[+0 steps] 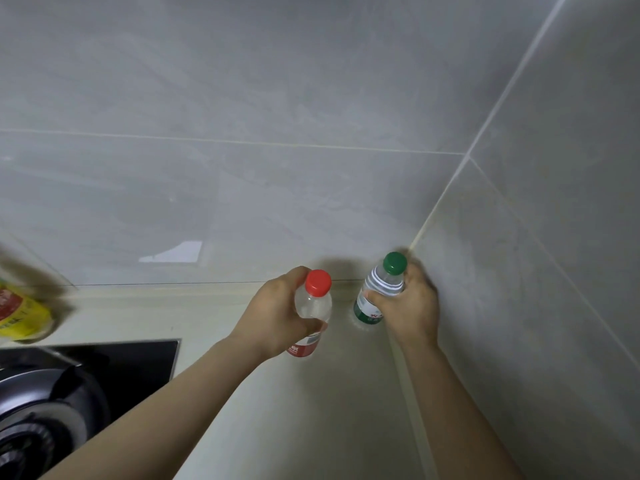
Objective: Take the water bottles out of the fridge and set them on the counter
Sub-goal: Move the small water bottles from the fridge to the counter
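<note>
My left hand (277, 311) is wrapped around a clear water bottle with a red cap and red label (313, 306), held upright over the cream counter (294, 410). My right hand (410, 306) grips a second clear bottle with a green cap and green label (375, 292), whose base is at or just above the counter in the back right corner, close to the grey tiled walls. The two bottles stand side by side, a small gap apart. No fridge is in view.
A black glass hob (131, 362) with a gas burner (31, 427) fills the lower left. A yellow-labelled bottle (20, 313) sits blurred at the left edge. Grey tiled walls (311, 133) close off the back and right side of the counter.
</note>
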A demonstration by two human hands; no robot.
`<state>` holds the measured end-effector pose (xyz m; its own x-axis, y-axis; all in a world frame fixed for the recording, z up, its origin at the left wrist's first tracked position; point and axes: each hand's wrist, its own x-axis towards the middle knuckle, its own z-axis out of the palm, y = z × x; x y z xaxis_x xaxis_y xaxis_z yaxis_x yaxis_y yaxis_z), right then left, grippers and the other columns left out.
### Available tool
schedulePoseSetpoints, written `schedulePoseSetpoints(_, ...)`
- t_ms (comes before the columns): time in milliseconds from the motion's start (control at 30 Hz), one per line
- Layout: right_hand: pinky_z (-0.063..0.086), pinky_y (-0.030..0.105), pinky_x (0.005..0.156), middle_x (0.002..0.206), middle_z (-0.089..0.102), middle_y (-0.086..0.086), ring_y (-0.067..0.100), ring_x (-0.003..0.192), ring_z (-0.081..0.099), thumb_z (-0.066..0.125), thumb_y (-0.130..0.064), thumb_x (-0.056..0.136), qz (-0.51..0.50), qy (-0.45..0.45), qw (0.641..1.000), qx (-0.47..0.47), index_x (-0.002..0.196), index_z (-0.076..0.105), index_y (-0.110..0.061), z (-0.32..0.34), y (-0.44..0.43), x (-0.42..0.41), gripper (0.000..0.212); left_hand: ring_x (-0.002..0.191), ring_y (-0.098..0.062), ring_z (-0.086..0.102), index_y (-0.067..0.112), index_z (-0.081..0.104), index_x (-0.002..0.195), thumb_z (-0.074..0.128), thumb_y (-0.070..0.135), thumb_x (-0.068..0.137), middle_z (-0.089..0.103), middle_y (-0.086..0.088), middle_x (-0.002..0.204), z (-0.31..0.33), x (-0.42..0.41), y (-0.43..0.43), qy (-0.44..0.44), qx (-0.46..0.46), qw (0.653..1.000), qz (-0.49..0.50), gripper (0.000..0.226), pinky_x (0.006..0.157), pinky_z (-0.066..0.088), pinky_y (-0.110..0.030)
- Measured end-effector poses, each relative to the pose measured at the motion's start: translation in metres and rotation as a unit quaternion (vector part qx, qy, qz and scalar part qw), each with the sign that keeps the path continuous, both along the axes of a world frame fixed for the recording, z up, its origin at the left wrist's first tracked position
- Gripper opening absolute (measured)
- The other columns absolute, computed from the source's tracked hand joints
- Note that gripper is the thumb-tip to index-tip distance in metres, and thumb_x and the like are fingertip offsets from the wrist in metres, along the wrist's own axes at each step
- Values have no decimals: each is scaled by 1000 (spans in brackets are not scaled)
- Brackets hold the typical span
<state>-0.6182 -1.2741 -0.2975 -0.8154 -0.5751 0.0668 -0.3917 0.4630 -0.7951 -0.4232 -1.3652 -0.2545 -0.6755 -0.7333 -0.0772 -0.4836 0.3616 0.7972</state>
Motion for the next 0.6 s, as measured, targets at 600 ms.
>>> schedulePoseSetpoints(600,55,41,93,118,68,-4,19,108,65,85,-21,67,11,-9,999,-41,136,50,-22,-27,-11,-13,77,88,-13,60,24,59,114,79,9,67,61,17,91,-13,-53,-17,71,19,996,55,53,73,48,-17)
